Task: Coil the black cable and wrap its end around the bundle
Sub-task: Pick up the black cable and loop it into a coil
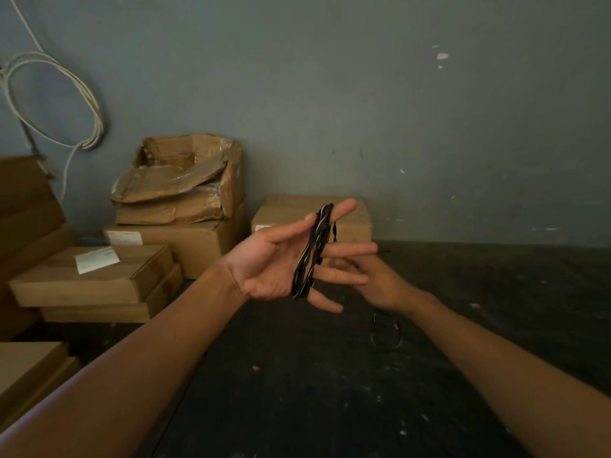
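The black cable (312,251) is wound in several loops around the spread fingers of my left hand (281,262), palm facing me, held in the air above the dark table. My right hand (373,282) is just behind and to the right of the left fingers, partly hidden by them; its fingers are curled near the loops, seemingly pinching the cable's free end. A thin loose loop of cable (386,332) hangs below the right hand over the table.
The dark, speckled table (330,391) lies under both arms. Cardboard boxes (178,223) are stacked at the back left and one box (310,216) sits behind my hands. A white cord (56,100) hangs coiled on the grey wall.
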